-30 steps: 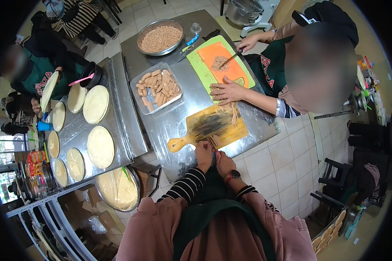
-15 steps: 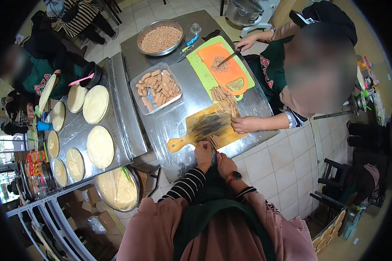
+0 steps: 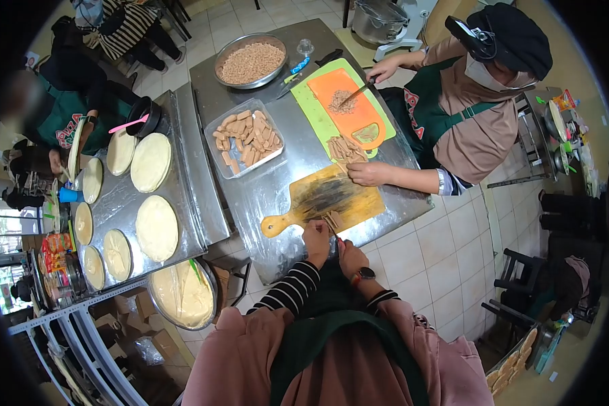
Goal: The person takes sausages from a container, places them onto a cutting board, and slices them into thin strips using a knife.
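Observation:
My right hand (image 3: 352, 258) is closed around a knife (image 3: 332, 232) at the near edge of a wooden cutting board (image 3: 304, 196). A few sausage slices (image 3: 333, 220) lie by the blade on that board. Just left of the blade is my left hand (image 3: 316, 241), its fingers pinched together; what they hold is hidden. At the board's far edge a co-worker's hand (image 3: 365, 174) touches a pile of sausage strips (image 3: 346, 149). The co-worker's other hand (image 3: 384, 69) grips a knife (image 3: 358, 92) over chopped sausage (image 3: 342, 101) on an orange cutting board (image 3: 321, 84).
A plastic tub (image 3: 231, 172) of sausage pieces and a metal bowl (image 3: 220, 73) of chopped sausage stand on the steel table (image 3: 250, 206). The left table (image 3: 176, 233) carries several dough rounds (image 3: 157, 228). Another person (image 3: 54, 108) works beyond it.
The co-worker's near hand has moved from the wooden board's right side toward the strip pile, with strips now gathered there. My hands have barely moved. The person at left has shifted a dough round.

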Motion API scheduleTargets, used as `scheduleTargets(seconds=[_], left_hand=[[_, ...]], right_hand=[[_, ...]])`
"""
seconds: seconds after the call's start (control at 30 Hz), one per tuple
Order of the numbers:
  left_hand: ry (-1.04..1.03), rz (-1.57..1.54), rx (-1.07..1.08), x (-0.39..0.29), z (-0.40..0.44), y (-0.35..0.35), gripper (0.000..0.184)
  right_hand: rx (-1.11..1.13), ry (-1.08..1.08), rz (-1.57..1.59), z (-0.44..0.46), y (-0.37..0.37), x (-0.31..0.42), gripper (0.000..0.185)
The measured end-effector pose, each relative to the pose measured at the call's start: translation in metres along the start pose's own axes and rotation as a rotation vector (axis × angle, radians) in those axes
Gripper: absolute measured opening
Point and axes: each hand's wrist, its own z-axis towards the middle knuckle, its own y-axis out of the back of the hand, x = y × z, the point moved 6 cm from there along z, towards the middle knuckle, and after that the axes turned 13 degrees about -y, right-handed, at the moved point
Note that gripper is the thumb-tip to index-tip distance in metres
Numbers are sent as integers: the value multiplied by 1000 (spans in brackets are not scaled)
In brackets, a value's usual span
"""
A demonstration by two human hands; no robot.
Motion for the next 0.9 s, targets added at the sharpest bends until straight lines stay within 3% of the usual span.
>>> scheduleTargets(seconds=[0.4,0.5,0.7,0.9], left_hand=[[12,-95,1,-12,2,3,13],[24,-55,101,-19,5,5,17],[1,56,76,0,10,16,20],[-9,26,137,-10,11,8,17]], right_hand=[[20,-2,-33,-21,10,-24,43],[12,31,-31,-15,3,-26,43],[25,166,47,-16,-1,-12,42],[2,106,-3,-30,19,-36,41]])
